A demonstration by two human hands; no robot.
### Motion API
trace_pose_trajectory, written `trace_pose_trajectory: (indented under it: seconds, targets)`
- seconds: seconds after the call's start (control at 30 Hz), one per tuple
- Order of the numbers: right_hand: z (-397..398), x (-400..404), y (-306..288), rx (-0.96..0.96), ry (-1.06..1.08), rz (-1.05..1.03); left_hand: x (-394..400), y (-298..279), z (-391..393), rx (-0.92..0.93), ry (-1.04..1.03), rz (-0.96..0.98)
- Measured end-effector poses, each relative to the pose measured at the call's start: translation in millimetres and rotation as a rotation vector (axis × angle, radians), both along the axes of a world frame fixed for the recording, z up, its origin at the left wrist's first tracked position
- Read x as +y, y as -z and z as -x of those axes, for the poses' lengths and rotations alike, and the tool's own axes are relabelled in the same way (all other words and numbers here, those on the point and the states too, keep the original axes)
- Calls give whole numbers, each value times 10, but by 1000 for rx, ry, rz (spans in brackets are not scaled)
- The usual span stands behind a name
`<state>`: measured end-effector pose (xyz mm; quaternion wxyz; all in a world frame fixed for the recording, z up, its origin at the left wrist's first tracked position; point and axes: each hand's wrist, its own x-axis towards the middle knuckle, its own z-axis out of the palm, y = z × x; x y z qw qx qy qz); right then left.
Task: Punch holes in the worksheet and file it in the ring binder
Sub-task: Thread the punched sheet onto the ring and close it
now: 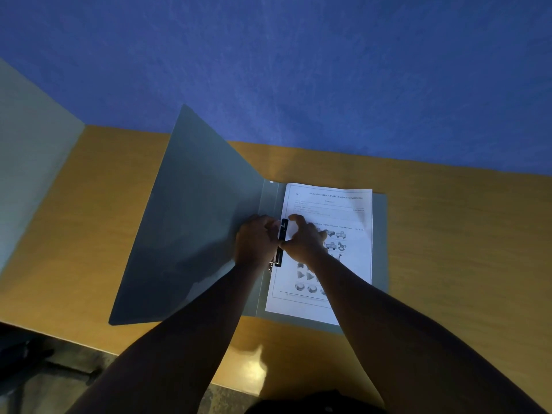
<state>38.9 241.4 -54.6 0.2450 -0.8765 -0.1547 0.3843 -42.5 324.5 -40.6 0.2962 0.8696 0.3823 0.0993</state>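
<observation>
A grey ring binder [191, 234] lies open on the wooden desk, its left cover raised at a slant. The white worksheet [343, 210], printed with text and small pictures, rests flat on the binder's right half. A dark clamp bar [282, 243] runs along the sheet's left margin by the spine, with a metal ring just showing at its lower end. My left hand [255, 243] is curled against the bar from the left, fingers on it. My right hand [304, 242] pinches the bar from the right, its palm over the sheet.
The wooden desk [448, 234] ends at a blue wall [298, 70] behind the binder. A pale grey partition [30, 162] stands at the left. The desk's near edge runs below my forearms, with dark floor beyond at lower left.
</observation>
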Motion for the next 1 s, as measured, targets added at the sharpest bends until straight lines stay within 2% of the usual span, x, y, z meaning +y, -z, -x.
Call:
trace_pose_trajectory:
  seconds: [0.4, 0.83, 1.0]
  targets:
    - [28, 25, -15, -29, -12, 40, 27, -28, -55, 76, -2, 23]
    - [-58, 25, -24, 33, -64, 35, 41, -8, -67, 73, 36, -11]
    - [-58, 7, -39, 0, -108, 26, 29, 2, -56, 50, 44, -33]
